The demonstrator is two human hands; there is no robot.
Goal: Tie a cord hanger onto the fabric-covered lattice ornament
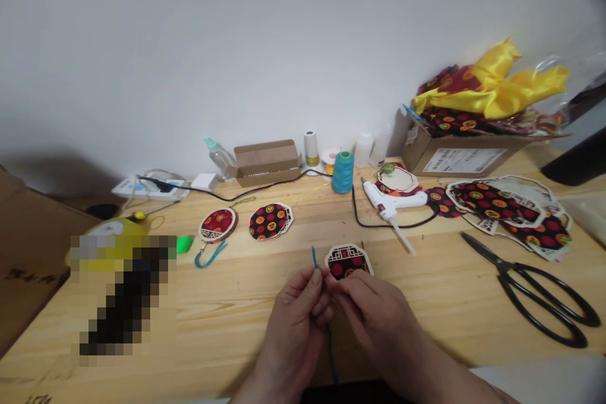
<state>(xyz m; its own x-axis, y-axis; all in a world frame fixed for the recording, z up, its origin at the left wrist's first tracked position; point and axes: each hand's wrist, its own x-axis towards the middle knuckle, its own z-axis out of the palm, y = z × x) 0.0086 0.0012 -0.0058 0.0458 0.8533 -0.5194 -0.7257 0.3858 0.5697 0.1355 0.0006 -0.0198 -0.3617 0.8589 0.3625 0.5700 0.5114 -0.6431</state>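
Near the table's front edge, my left hand (303, 303) pinches a blue cord (314, 257), whose short end sticks up above the thumb. More blue cord hangs down between the wrists. My right hand (374, 303) meets it with thumb and forefinger closed at the same spot; what lies in that pinch is too small to make out. Just behind the right hand lies a patterned fabric ornament (349, 259) with a pale openwork frame, partly covered by the fingers. Farther left are a round ornament (218, 225) with a blue cord loop (211, 259) and an octagonal one (271, 221).
Black scissors (525, 290) lie at the right. A white glue gun (392, 202) with its cable rests behind the hands, near a teal thread spool (343, 172). A cardboard box (464, 154) of fabric stands back right; a yellow round object (113, 240) lies left.
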